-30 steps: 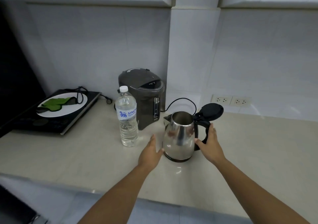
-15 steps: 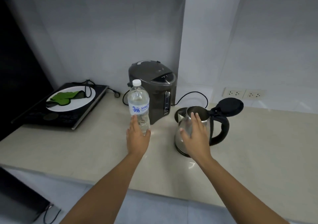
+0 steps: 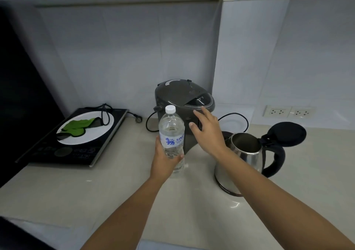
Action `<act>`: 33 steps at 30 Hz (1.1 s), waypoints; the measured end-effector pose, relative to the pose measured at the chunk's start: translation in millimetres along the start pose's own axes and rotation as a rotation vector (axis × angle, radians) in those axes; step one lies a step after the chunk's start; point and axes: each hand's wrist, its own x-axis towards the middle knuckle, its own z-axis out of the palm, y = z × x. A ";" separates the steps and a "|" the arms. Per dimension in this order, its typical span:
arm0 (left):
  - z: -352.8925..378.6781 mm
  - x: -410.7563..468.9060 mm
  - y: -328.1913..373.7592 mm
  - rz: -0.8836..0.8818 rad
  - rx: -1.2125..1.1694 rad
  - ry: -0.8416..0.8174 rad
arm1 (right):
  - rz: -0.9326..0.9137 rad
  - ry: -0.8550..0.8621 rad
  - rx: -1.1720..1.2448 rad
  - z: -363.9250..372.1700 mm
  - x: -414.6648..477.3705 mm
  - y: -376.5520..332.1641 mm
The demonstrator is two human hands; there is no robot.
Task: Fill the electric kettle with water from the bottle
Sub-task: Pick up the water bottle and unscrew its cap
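My left hand is wrapped round the lower half of the bottle, fingers closed on it below the blue label, thumb side toward me. I grip low, likely so the neck stays free for the other hand. The bottle is upright; I can't tell if its base is touching the worktop or just off it. White cap is on, so no pouring yet.

My right hand is empty, fingers spread and loosely open, in the air just right of the bottle's shoulder, holding nothing. It looks headed for the cap, my guess is to unscrew it while the left steadies the body.

The kettle stands on the worktop to the right of the bottle, near but apart, partly hidden behind my right forearm. Its lid is flipped fully back over the handle, mouth open and facing up, so it's ready to take water. Inside looks dry as far as I can see.

Behind the bottle sits a dark hot-water dispenser; far left of the bottle is an induction hob with a plate. Neither matters here.

Next: cap off, then tip the bottle over the kettle mouth. Risk: soft plastic squeezing and slopping.
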 end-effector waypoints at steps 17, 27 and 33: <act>-11.4 -11.9 -2.5 -0.137 0.100 -0.055 | -0.156 -0.102 0.090 1.7 23.7 -37.5; -2.4 -60.8 -0.7 -0.156 0.003 -0.059 | -0.187 -0.085 -0.013 -14.8 -1.8 -52.2; -5.6 -58.3 3.7 -0.180 0.009 -0.076 | -0.295 -0.289 -0.071 -27.3 8.6 -55.0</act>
